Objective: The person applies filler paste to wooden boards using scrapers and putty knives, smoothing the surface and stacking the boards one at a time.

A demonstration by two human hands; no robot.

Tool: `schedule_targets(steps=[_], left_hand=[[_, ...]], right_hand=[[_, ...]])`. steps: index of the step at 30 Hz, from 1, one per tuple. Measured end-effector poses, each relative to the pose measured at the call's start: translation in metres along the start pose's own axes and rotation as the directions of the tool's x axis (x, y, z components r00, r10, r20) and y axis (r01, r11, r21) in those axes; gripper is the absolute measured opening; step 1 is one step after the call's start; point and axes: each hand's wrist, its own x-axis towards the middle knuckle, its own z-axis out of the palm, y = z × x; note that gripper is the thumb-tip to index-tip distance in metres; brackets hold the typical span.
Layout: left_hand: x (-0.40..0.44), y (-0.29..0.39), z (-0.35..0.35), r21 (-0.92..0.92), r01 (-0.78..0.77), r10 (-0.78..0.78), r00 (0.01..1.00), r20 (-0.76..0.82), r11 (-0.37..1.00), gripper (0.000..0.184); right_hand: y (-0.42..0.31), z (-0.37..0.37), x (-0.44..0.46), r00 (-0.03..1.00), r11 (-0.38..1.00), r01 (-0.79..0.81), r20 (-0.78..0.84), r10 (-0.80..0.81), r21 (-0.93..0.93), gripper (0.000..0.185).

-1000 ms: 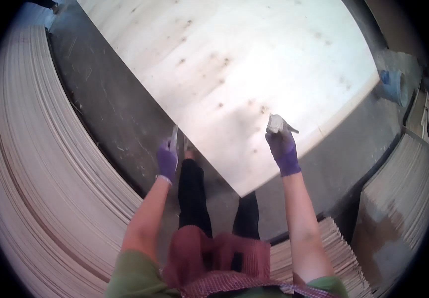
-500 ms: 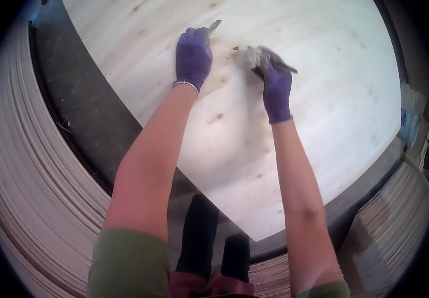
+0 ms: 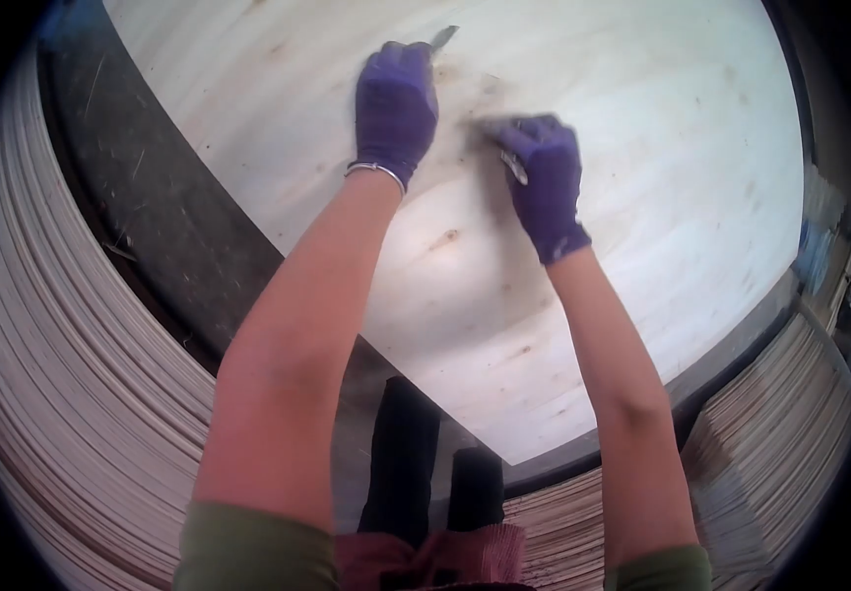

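- Lying flat across the dark surface (image 3: 130, 148): the pale wooden sheet (image 3: 682, 167), under both hands, near corner toward the wearer's legs (image 3: 401, 463).
- Board stack (image 3: 71, 345): left of the sheet, apart from it.
- Right hand (image 3: 547, 177): gloved, over the sheet. Change within the last half second: turned over, back of the hand now upward. Judgement: the work has passed from carrying the tool to applying it. Motion blur prevents confirming contact.
- Left hand (image 3: 396, 108): gloved, slightly farther up the sheet; position nearly unchanged.
- Flat tool (image 3: 515, 167): right grip closed around it, mostly hidden. The pale lump visible with it half a second ago can no longer be seen.
- Slim blade (image 3: 444, 37): left grip closed around its concealed end; tip projects past the fingers.
- Brown knot (image 3: 445, 239): on the sheet, nearer the wearer than either hand.
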Motion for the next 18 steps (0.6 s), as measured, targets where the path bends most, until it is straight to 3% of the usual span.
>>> schedule_targets(steps=[1,2,3,4,6,8,9,10,12,14,16,17,18], left_hand=[[-0.001,0.000,0.002,-0.010,-0.010,0.010,1.000,0.007,1.000,0.012],[0.000,-0.001,0.004,0.026,-0.025,0.025,1.000,-0.006,0.999,0.012],[-0.002,-0.003,0.007,0.058,-0.038,0.039,0.999,-0.013,0.998,0.012],[-0.004,-0.009,0.013,0.129,-0.081,0.082,0.997,-0.002,0.988,0.012],[-0.007,-0.017,0.022,0.211,-0.112,0.111,0.994,0.020,0.971,0.012],[-0.005,-0.017,0.019,0.170,-0.209,0.216,0.976,-0.020,0.963,0.013],[-0.006,-0.010,0.016,0.170,-0.177,0.183,0.983,-0.019,0.969,0.016],[-0.007,-0.004,0.012,0.176,-0.144,0.150,0.988,-0.022,0.974,0.019],[-0.011,-0.010,0.019,0.240,-0.236,0.264,0.960,-0.092,0.942,0.017],[-0.010,-0.008,0.019,0.247,-0.269,0.309,0.941,-0.140,0.931,0.016],[-0.007,-0.007,0.017,0.223,-0.273,0.305,0.945,-0.122,0.936,0.015],[-0.007,-0.006,0.016,0.197,-0.267,0.291,0.951,-0.102,0.943,0.015],[-0.006,-0.005,0.015,0.198,-0.275,0.298,0.949,-0.101,0.941,0.015]], right_hand=[[0.002,-0.007,-0.023,0.992,0.989,-0.061,0.118,0.045,0.137,0.022],[0.008,-0.011,-0.052,0.992,0.989,-0.073,0.113,0.058,0.131,0.022],[0.016,-0.014,-0.086,0.938,0.714,-0.346,0.203,0.281,0.609,0.023],[0.024,-0.018,-0.112,0.829,0.166,-0.481,0.385,0.406,0.861,0.027],[0.035,-0.032,-0.151,0.653,-0.134,-0.365,0.356,0.669,0.921,0.034],[0.051,-0.030,-0.183,0.633,-0.129,-0.306,0.303,0.713,0.943,0.034],[0.053,-0.028,-0.191,0.735,0.275,-0.401,0.128,0.665,0.874,0.034],[0.053,-0.024,-0.196,0.842,0.632,-0.408,0.004,0.539,0.658,0.034],[0.041,-0.012,-0.194,0.726,0.326,-0.327,0.016,0.688,0.887,0.030],[0.035,-0.008,-0.190,0.543,0.262,-0.310,-0.056,0.838,0.914,0.027],[0.040,-0.011,-0.191,0.497,0.269,-0.333,-0.074,0.865,0.904,0.027],[0.043,-0.015,-0.190,0.673,0.626,-0.388,-0.256,0.694,0.677,0.030],[0.046,-0.018,-0.189,0.831,0.879,-0.338,-0.331,0.447,0.337,0.035]])
